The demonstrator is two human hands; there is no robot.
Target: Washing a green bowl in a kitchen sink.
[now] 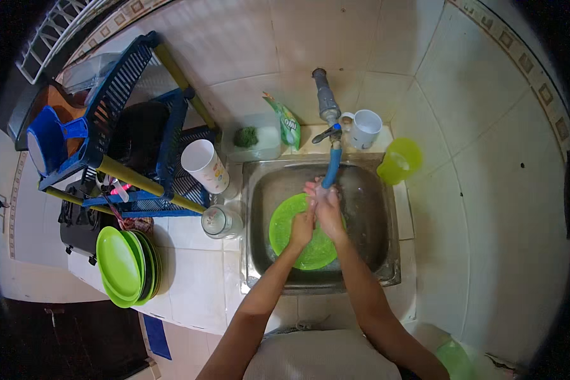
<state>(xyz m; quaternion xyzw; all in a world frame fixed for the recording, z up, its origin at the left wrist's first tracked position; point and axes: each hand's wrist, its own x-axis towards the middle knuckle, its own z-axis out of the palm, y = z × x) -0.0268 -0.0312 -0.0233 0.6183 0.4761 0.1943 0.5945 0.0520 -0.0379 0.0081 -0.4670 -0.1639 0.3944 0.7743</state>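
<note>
Both of my hands are together under the blue hose (332, 168) of the wall faucet (327, 102), over the metal sink (368, 228). My left hand (304, 223) touches my right hand (330, 211), which is palm up just below the hose's end with its fingers apart. Water seems to run onto the fingers. Beneath them a green plastic plate (285, 225) lies in the basin, wet and partly hidden by my hands and forearms. I see no object in either hand, though the left fingers are partly hidden.
Left of the sink stand a glass jar (221, 222), a white cup (204, 164), a blue dish rack (164, 156) and stacked plates (121, 266). Behind it are a tub (266, 147) with a green scouring pad, a green pouch (287, 123) and a mug (365, 128). A yellow-green cup (401, 161) sits at the right corner.
</note>
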